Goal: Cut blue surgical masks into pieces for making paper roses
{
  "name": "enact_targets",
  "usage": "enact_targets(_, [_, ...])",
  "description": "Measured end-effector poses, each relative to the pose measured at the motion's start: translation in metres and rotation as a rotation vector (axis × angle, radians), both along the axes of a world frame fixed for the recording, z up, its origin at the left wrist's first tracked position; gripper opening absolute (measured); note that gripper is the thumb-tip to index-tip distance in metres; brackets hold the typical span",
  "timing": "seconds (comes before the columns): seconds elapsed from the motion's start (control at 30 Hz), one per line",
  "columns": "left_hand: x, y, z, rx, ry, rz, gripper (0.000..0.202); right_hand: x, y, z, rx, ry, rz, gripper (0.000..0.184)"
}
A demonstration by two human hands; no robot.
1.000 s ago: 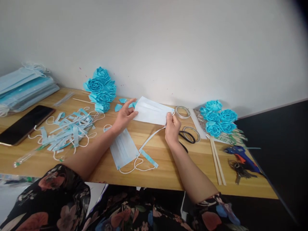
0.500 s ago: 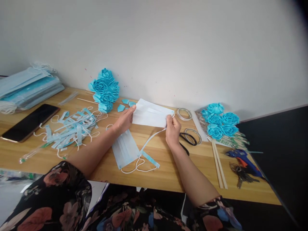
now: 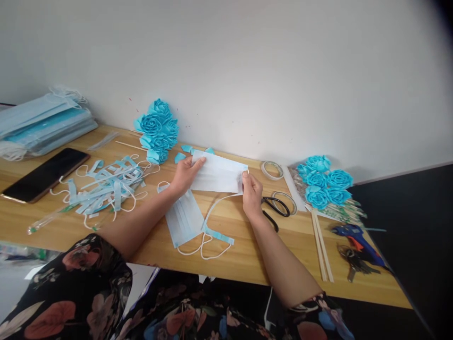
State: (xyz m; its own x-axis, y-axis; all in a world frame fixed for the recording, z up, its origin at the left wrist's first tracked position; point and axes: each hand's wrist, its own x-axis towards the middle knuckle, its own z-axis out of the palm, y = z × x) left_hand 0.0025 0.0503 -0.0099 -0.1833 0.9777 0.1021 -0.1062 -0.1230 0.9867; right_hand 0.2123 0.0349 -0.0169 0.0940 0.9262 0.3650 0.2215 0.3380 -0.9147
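Observation:
A pale face mask (image 3: 219, 172) is stretched between my two hands above the wooden table. My left hand (image 3: 186, 174) pinches its left end, thumb on top. At the other end, my right hand (image 3: 252, 192) grips the right edge, with a white ear loop trailing below it. Under the held mask, a second face mask (image 3: 184, 218) lies flat on the wood. Beside it rests a cut blue strip (image 3: 220, 237) with looped white cord. Black-handled scissors (image 3: 278, 207) lie just right of my right hand, partly hidden by it.
Left are a mask stack (image 3: 46, 123), a phone (image 3: 46, 172) and a heap of cut strips (image 3: 109, 186). Blue paper-like roses (image 3: 159, 125) stand behind; more roses (image 3: 323, 179) lie right, near tape rolls (image 3: 272, 170), wooden sticks (image 3: 321, 245), a glue gun (image 3: 359, 241) and keys (image 3: 356, 262).
Both hands have shifted slightly left and down with the mask. My left thumb now lies further over the mask's face. The view has turned a little.

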Motion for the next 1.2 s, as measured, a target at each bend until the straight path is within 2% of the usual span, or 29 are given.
enact_targets(0.23, [-0.002, -0.002, -0.001, 0.05, 0.187, 0.006, 0.051, 0.002, 0.002, -0.006, -0.046, -0.087, -0.094, 0.055])
enact_targets(0.53, [-0.001, -0.004, 0.004, 0.0, 0.025, -0.111, 0.057, 0.001, 0.002, -0.007, -0.023, -0.1, -0.132, 0.055])
enact_targets(0.73, [-0.003, -0.002, 0.001, 0.063, 0.057, -0.137, 0.058, 0.005, 0.007, -0.016, -0.03, -0.033, -0.128, 0.055])
enact_targets(1.0, [-0.003, 0.001, -0.001, 0.036, 0.034, -0.21, 0.054, 0.005, 0.01, -0.019, -0.051, 0.064, -0.126, 0.051])
enact_targets(1.2, [-0.003, 0.003, -0.003, -0.002, -0.056, -0.159, 0.05, 0.002, 0.008, -0.015, -0.048, 0.028, -0.125, 0.052])
